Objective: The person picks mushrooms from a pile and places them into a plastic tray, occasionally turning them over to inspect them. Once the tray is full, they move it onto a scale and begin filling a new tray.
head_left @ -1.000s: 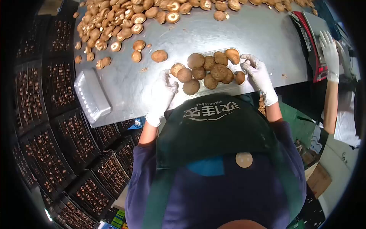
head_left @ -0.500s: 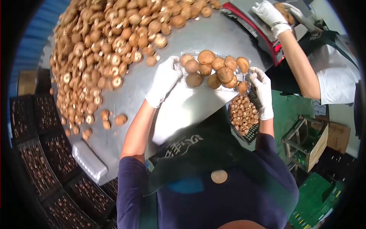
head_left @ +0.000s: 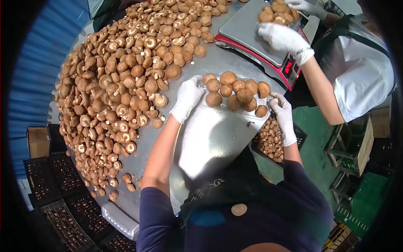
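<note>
A clear plastic tray (head_left: pixel 240 77) holding several brown mushrooms (head_left: pixel 244 95) is held level over the near edge of the metal table. My left hand (head_left: pixel 189 98), in a white glove, grips its left end. At the right end, my gloved right hand (head_left: pixel 282 113) has its fingers closed on the tray's edge. The mushrooms lie mostly caps up, in loose rows. A big heap of mushrooms (head_left: pixel 121 92) covers the table to the left of my left hand.
Past the tray, a co-worker's gloved hand (head_left: pixel 285 40) is beside a pack of mushrooms (head_left: pixel 278 12) over a red-edged scale (head_left: pixel 243 29). A crate of small mushrooms (head_left: pixel 268 140) sits below my right hand. Clear plastic trays (head_left: pixel 119 220) lie at the table's lower left, near black crates (head_left: pixel 67 222).
My view has turned, so the heap and scale show further down. Both my hands keep their hold on the tray. The co-worker's hands and mushroom pack have shifted over the scale.
</note>
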The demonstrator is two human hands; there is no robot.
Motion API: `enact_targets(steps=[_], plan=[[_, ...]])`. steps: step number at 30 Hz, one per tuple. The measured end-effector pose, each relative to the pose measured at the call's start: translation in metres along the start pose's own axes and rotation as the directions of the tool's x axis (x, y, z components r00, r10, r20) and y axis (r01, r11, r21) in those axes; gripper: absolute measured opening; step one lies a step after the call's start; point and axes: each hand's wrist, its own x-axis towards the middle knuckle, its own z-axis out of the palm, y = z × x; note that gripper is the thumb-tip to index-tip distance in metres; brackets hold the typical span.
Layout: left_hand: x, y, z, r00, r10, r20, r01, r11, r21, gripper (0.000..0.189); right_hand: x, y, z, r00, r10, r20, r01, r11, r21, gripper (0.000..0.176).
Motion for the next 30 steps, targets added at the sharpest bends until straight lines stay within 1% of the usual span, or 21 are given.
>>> enact_targets(steps=[1,2,6,7,9,10,11,13,14,15,16,17,19,21,22,24,25,27,28,29,30], plan=[[0.002,-0.001,0.000,1.000,0.003,0.003,-0.003,1.000,-0.010,0.042,0.000,-0.001,0.001,1.000,0.003,0.002,-0.003,1.000,0.002,0.028],[0.005,-0.009,0.006,0.998,0.055,-0.036,-0.058,0.995,-0.080,0.043,-0.001,-0.003,0.001,1.000,0.015,0.015,-0.015,1.000,0.015,0.028],[0.007,-0.011,0.008,0.994,0.078,-0.071,-0.082,0.995,-0.053,0.042,-0.005,-0.010,-0.001,1.000,0.000,-0.006,0.000,1.000,0.010,0.031],[0.005,-0.003,0.001,0.998,0.027,-0.054,-0.030,0.998,-0.059,0.041,-0.007,-0.015,-0.001,1.000,-0.025,-0.003,0.025,1.000,0.010,0.032],[-0.002,0.014,-0.018,0.997,0.052,-0.054,-0.055,0.997,-0.054,0.042,-0.016,-0.036,-0.001,0.999,-0.037,-0.003,0.037,0.999,0.010,0.033],[0.006,0.004,-0.017,1.000,0.015,-0.015,-0.018,0.979,-0.203,0.045,-0.018,-0.046,-0.003,0.999,-0.046,-0.011,0.046,0.999,-0.006,0.033],[0.007,0.008,-0.024,0.998,0.061,-0.029,-0.066,0.966,-0.250,0.045,-0.019,-0.057,-0.005,0.998,-0.055,-0.017,0.055,0.998,-0.022,0.033],[0.010,0.027,-0.044,0.998,0.045,0.048,-0.025,0.932,-0.360,0.046,-0.021,-0.086,-0.008,0.999,-0.032,0.017,0.031,0.999,0.019,0.036],[0.008,0.041,-0.055,0.993,0.088,0.074,-0.048,0.903,-0.426,0.047,-0.018,-0.100,-0.011,0.999,-0.029,0.025,0.029,1.000,-0.010,0.035],[0.016,0.046,-0.060,0.989,0.124,0.084,-0.077,0.902,-0.425,0.049,-0.013,-0.111,-0.014,0.999,-0.028,0.034,0.029,0.999,-0.041,0.034],[0.022,0.057,-0.065,0.986,0.122,0.111,-0.061,0.894,-0.443,0.050,-0.003,-0.117,-0.020,0.998,-0.024,0.063,0.023,1.000,0.020,0.033],[0.027,0.067,-0.070,0.983,0.121,0.139,-0.045,0.886,-0.461,0.051,0.006,-0.127,-0.021,0.999,-0.037,0.038,0.038,0.999,-0.021,0.033],[0.043,0.084,-0.070,0.987,0.120,0.105,-0.062,0.893,-0.445,0.054,0.037,-0.141,-0.033,0.990,-0.092,0.106,0.101,0.992,-0.074,0.034],[0.060,0.094,-0.064,0.988,0.148,0.053,-0.101,0.856,-0.507,0.044,0.071,-0.156,-0.042,0.976,-0.170,0.136,0.189,0.972,-0.139,0.038],[0.071,0.100,-0.062,0.986,0.158,0.058,-0.108,0.858,-0.502,0.044,0.097,-0.159,-0.052,0.967,-0.176,0.184,0.204,0.968,-0.147,0.038],[0.093,0.111,-0.059,0.979,0.150,0.136,-0.060,0.857,-0.511,0.025,0.150,-0.162,-0.071,0.955,-0.163,0.249,0.207,0.965,-0.163,0.038],[0.101,0.116,-0.053,0.978,0.159,0.133,-0.070,0.858,-0.508,0.025,0.175,-0.163,-0.077,0.952,-0.146,0.268,0.196,0.966,-0.171,0.037],[0.120,0.124,-0.030,0.993,0.121,0.014,-0.091,0.818,-0.568,0.015,0.219,-0.162,-0.082,0.962,-0.139,0.236,0.185,0.965,-0.187,0.032],[0.135,0.125,-0.020,0.996,0.092,0.002,-0.075,0.823,-0.563,0.013,0.233,-0.164,-0.082,0.971,-0.114,0.210,0.171,0.944,-0.281,0.030],[0.138,0.127,-0.014,0.991,0.123,0.052,-0.065,0.783,-0.619,0.013,0.250,-0.162,-0.083,0.980,-0.089,0.178,0.151,0.916,-0.372,0.028],[0.140,0.132,-0.003,0.996,0.088,0.020,-0.052,0.746,-0.663,0.016,0.265,-0.156,-0.083,0.982,-0.130,0.136,0.171,0.918,-0.358,0.026]])
